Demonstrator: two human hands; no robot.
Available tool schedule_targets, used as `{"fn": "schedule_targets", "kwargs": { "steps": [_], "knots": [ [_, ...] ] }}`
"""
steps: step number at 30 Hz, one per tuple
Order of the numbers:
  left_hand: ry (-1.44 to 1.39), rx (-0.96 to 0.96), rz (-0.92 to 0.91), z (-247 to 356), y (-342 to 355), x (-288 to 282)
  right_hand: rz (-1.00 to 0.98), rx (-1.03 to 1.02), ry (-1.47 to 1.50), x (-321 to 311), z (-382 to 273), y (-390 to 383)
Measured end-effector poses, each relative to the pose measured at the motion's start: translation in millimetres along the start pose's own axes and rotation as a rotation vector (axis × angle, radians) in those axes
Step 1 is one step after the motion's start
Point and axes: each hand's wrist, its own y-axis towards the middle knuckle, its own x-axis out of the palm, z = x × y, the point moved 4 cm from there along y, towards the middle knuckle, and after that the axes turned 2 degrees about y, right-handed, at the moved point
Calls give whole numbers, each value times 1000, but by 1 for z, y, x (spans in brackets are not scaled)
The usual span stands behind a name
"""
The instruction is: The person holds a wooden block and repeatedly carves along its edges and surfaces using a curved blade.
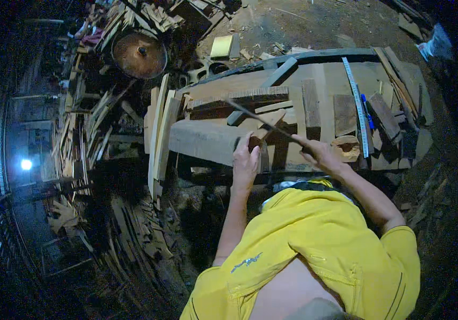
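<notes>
My right hand (318,154) is closed round the near end of a long, thin, dark file-like tool (261,118). The tool slants away to the upper left over the workbench (325,74). Left of it, my left hand (246,162) is raised with its fingers curled at a small piece of wood (271,124) with a pointed end. The tool passes close by this piece; whether they touch I cannot tell. Beside my left hand lies a thick squared timber (202,140). A pale hollowed block of wood (346,149) sits right by my right hand.
On the bench's right side lie a pale measuring strip (356,101), a blue pen (366,109) and several wood offcuts (344,114). Long pale slats (163,138) lean at its left end. Farther back are a rusty round disc (139,55) and heaps of scrap wood (79,144).
</notes>
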Motion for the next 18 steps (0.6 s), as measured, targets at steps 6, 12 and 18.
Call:
{"fn": "schedule_targets", "kwargs": {
  "steps": [6, 12, 18],
  "knots": [
    [-91, 10, 25, -12, 2, 1, 100, -114, 38, 7, 6, 4],
    [-146, -76, 55, -23, 4, 6, 94, 0, -31, -1, 22, 11],
    [14, -173, 160, -25, 0, 9, 102, -134, -56, 12, 10, -3]
  ]
}}
